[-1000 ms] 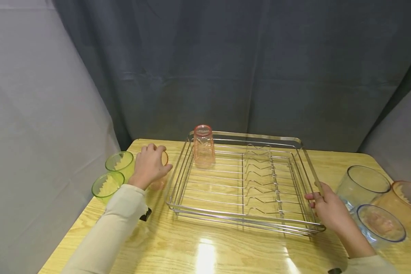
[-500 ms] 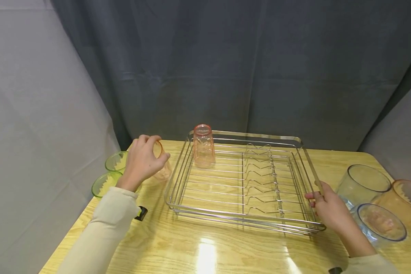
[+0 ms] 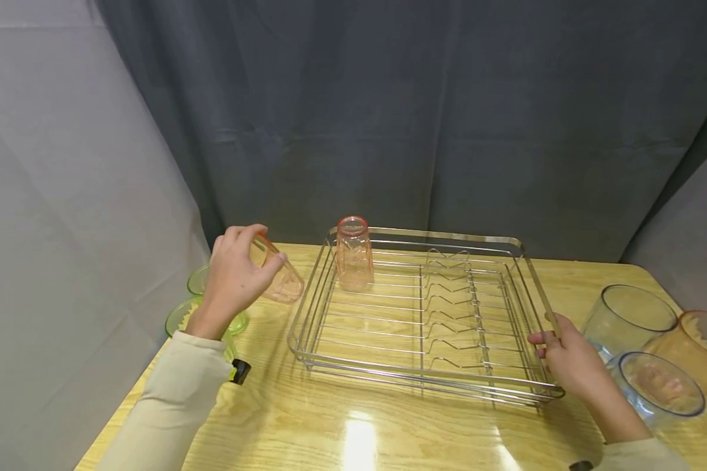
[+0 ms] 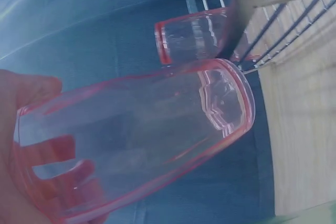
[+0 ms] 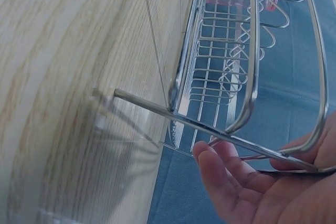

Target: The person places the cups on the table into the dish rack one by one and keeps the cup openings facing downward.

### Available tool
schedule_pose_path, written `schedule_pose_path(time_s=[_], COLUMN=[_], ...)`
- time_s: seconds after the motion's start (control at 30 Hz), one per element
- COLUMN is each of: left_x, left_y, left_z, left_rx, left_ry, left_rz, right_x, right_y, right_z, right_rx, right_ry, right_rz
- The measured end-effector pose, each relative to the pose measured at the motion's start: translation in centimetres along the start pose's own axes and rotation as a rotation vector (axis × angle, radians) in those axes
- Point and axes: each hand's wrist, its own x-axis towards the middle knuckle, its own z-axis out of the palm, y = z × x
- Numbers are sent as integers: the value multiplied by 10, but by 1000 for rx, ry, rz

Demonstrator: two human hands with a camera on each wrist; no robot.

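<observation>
My left hand [image 3: 231, 278] holds a clear pinkish-orange drinking glass [image 3: 284, 286] near its rim, thumb on one side and fingers on the other. The glass is tilted above the table, its base toward the rack; in the left wrist view its thick base [image 4: 228, 100] faces away from the hand. A wire dish rack [image 3: 419, 376] stands in the middle of the table. One similar pink glass [image 3: 355, 261] sits upside down in the rack's back left corner. At the rack's right side, my right hand [image 3: 573, 358] grips the top rail, thumb and fingers around it [image 5: 262, 192].
Left of the rack stand two green glasses [image 3: 179, 318], partly hidden by the left hand and forearm. To the right are a clear glass [image 3: 630, 320], a blue-rimmed glass [image 3: 660, 389] and an orange glass [image 3: 698, 350]. A dark curtain [image 3: 389, 131] hangs behind the table [image 3: 294, 418].
My left hand has lifted the pinkish-orange glass off the table and tipped it, base toward the rack. The right hand stays on the rack's rail.
</observation>
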Motion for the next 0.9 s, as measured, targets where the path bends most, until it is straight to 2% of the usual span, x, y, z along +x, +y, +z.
schedule_pose_path(time_s=[0.3,0.5,0.73,0.9], left_x=[-6,-14,-23,-25], left_y=[6,10,21,21], left_z=[-12,-15,-17,-16], left_rx=[-83,-116,-207,-315], left_ry=[65,83,139,177], left_rz=[-9,-1,85,132], right_x=[-1,-1,-1,0], right_y=[0,0,1,1], right_z=[-1,-1,-1,0], right_rx=[-17,-10,0,3], right_ry=[3,0,-1,1], right_rz=[-15,-18,-19,-18])
